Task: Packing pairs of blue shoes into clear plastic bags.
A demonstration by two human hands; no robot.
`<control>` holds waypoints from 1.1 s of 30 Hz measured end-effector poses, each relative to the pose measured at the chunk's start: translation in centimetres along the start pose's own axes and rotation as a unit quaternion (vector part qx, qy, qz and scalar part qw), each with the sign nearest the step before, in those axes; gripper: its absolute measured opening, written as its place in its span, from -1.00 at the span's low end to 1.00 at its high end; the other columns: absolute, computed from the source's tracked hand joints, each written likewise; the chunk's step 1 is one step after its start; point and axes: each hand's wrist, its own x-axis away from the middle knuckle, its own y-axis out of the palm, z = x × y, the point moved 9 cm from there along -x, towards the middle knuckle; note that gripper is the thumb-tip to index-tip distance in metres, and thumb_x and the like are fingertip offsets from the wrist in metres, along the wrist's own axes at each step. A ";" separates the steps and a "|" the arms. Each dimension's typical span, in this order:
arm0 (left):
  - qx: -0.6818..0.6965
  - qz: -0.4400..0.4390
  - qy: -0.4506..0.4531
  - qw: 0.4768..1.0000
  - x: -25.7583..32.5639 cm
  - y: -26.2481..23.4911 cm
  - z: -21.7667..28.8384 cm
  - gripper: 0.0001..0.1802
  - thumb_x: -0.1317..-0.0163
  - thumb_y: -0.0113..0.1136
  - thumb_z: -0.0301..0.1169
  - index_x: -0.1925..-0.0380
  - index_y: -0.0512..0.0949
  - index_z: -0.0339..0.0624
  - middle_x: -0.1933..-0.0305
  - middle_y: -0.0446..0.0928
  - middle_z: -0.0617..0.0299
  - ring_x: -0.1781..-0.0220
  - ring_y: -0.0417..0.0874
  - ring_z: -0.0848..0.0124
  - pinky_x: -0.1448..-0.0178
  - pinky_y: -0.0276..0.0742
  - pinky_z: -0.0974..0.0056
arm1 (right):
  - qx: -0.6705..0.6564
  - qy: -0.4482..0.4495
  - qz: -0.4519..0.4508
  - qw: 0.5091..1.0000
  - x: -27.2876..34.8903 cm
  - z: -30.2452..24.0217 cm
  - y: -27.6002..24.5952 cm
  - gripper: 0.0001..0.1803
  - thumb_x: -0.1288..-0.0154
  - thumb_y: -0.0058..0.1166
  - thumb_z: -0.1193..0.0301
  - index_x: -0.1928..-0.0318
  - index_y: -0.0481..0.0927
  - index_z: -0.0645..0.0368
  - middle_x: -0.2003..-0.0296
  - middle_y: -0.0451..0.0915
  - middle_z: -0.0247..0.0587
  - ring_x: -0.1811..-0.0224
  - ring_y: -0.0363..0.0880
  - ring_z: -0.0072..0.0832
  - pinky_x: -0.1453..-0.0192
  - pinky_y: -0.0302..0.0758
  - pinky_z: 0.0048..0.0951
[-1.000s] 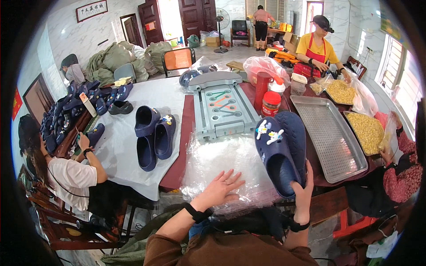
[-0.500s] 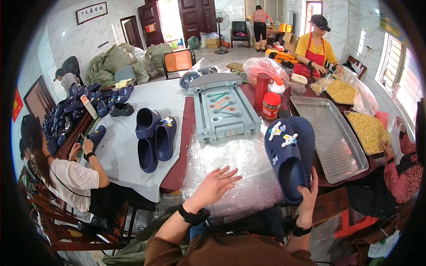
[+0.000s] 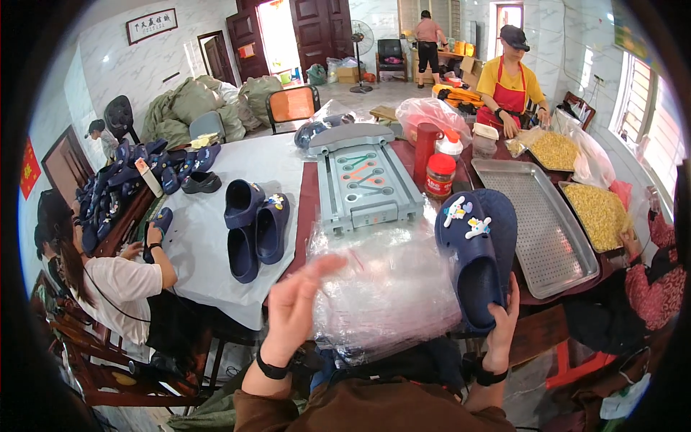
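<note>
At the right, my right hand [image 3: 504, 317] grips a pair of dark blue clogs [image 3: 475, 252] by the heel end, thumb inside the opening. White rabbit charms decorate the top of the front clog. My left hand [image 3: 295, 302] is raised at the left edge of a stack of clear plastic bags [image 3: 389, 288]. Its fingers are smeared by motion, so whether they hold a bag is unclear. Beyond the bags lies a grey plastic device [image 3: 371, 173] with round holes and coloured lines. More blue clogs [image 3: 255, 230] sit on the white sheet to the left.
A perforated metal tray [image 3: 536, 223], a red-lidded jar [image 3: 440, 175] and trays of yellow pieces [image 3: 590, 212] stand to the right. At the left, a co-worker [image 3: 119, 284] handles a clog beside a clog pile [image 3: 108, 187]. Another co-worker [image 3: 509, 86] stands at the far right.
My left hand has moved left off the middle of the bags and lifted, its fingers now blurred. The clogs in my right hand have shifted slightly right in view.
</note>
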 end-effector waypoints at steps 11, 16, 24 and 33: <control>-0.248 0.002 0.169 0.954 -6.1 3.3 -0.4 -0.57 -0.33 0.19 -0.57 -0.20 0.65 -0.09 -0.44 0.45 -0.17 -0.33 0.57 -0.09 -0.36 0.50 0.04 | 0.004 -0.005 0.001 1.000 0.1 0.1 -0.6 -0.02 0.00 0.06 0.59 -0.56 0.19 0.25 -0.30 0.46 -0.03 -0.29 0.49 -0.29 -0.43 0.35 -0.35; -0.339 -0.152 0.209 0.905 -7.2 9.4 -8.4 -0.63 -0.33 0.29 -0.37 -0.14 0.69 0.03 -0.57 0.26 -0.13 -0.38 0.48 -0.15 -0.38 0.48 -0.05 | 0.005 -0.034 0.005 0.999 0.5 -0.9 -0.1 0.00 0.03 0.05 0.57 -0.56 0.18 0.26 -0.29 0.46 -0.04 -0.29 0.49 -0.29 -0.44 0.33 -0.36; -0.151 -0.556 -0.098 0.812 0.8 13.7 -16.4 -0.71 -0.38 0.27 -0.33 -0.08 0.74 -0.01 -0.55 0.31 -0.12 -0.44 0.44 -0.09 -0.43 0.41 0.07 | 0.029 -0.055 -0.009 0.998 0.3 -2.8 -0.1 0.03 0.08 0.03 0.55 -0.57 0.18 0.29 -0.41 0.35 -0.04 -0.44 0.37 -0.25 -0.51 0.25 -0.36; -0.119 -0.542 -0.015 0.832 4.6 10.1 -15.9 -0.67 -0.34 0.29 -0.46 -0.09 0.74 0.03 -0.60 0.28 0.03 -0.52 0.36 0.04 -0.53 0.29 0.10 | 0.206 -0.161 -0.079 0.962 -6.4 -2.8 6.2 -0.06 -0.06 0.25 0.51 -0.53 0.25 0.27 -0.36 0.43 0.05 -0.34 0.47 -0.23 -0.46 0.33 -0.30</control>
